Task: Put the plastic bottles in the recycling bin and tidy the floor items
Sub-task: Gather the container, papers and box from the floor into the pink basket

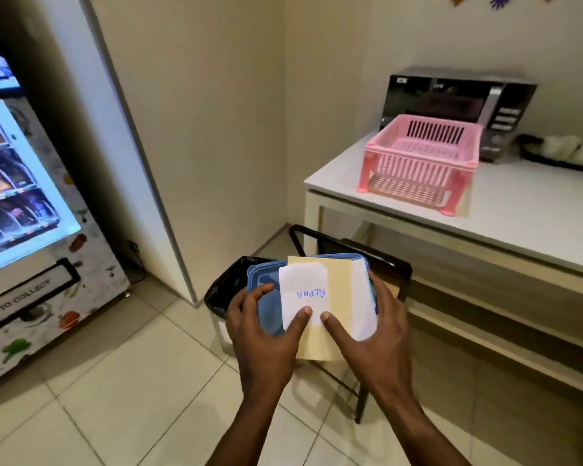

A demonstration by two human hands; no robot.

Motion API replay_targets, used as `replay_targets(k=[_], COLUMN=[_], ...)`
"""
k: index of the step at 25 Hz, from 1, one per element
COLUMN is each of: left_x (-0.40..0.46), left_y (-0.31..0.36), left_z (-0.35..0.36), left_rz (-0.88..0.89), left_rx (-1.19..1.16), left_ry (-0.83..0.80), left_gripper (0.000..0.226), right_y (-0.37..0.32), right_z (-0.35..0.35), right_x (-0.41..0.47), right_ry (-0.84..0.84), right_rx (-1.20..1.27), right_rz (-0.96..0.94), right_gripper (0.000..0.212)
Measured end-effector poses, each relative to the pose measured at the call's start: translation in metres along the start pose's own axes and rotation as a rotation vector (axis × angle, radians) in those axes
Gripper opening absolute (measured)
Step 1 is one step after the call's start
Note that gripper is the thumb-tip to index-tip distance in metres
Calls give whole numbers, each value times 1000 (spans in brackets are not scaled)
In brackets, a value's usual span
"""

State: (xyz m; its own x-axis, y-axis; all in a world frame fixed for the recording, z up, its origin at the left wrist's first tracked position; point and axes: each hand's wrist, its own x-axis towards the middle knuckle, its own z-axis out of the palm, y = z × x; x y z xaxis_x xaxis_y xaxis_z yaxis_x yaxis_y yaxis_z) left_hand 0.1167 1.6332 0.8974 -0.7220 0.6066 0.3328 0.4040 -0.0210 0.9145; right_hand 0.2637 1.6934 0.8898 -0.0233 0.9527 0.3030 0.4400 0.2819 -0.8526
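Both hands hold a small stack over the black-lined bin [220, 290]: the left hand [266, 334] grips the blue lid [263, 280], the right hand [367, 334] grips the papers [337, 280], thumbs pinning a white note [303, 290].

I stand on a pale tiled floor [122, 391] with beige walls [216, 112] around me, a lit vending machine [21, 196] at my left and a white table [519, 210] at my right.

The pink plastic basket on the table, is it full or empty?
Empty. The pink plastic basket shows bare slats on both tiers, nothing inside.
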Motion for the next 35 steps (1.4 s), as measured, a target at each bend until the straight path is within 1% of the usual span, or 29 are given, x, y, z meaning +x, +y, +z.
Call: replay_targets(k=[2, 5, 7, 9, 11, 14, 18, 20, 22, 24, 27, 29, 31, 35], left_x=[7, 14, 18, 22, 24, 33, 61, 66, 59, 55, 66, 78, 95, 142], left_y=[36, 89, 120, 141, 157, 165, 168, 168, 169, 168, 169, 176, 186, 210], left_z=[30, 84, 124, 163, 199, 241, 308, 349, 386, 416, 450, 465, 473, 485], left_rz=[45, 105, 184, 231, 240, 255, 301, 323, 282, 236, 244, 279, 309, 324], left_rx=[-72, -120, -137, -156, -169, -139, -89, -58, -66, -93, -123, -154, -190, -261], left_ry=[-32, -104, -167, -207, -236, -210, -247, -319, -425, -525, -597, -593, -551, -384], left_gripper=[69, 73, 66, 53, 46, 45, 44, 43, 42, 43, 37, 32, 26, 21], right_y=[-4, 2, 11, 23, 37, 56, 82, 103, 127, 147, 163, 164, 159, 143], right_z=[-37, -96, -130, -157, -177, -192, -201, -209, -224, -241, -254, -253, -251, -254], right_x=[28, 71, 101, 130, 157, 195, 258, 289, 316, 334, 355, 369, 387, 448], right_ry=[115, 241, 293, 323, 322, 316, 348, 366, 351, 374, 423, 447, 481, 449], right_rx=[7, 2, 10, 6, -4, -14, -30, -41, -61, -83, -110, -94, -61, 0], right_rz=[-20, 3, 2, -25, -37, -21, 6, 61, 148, 223, 243, 249, 237, 117], right_gripper=[107, 117, 121, 114, 106, 101, 101, 100, 99, 98, 98, 97, 97, 107])
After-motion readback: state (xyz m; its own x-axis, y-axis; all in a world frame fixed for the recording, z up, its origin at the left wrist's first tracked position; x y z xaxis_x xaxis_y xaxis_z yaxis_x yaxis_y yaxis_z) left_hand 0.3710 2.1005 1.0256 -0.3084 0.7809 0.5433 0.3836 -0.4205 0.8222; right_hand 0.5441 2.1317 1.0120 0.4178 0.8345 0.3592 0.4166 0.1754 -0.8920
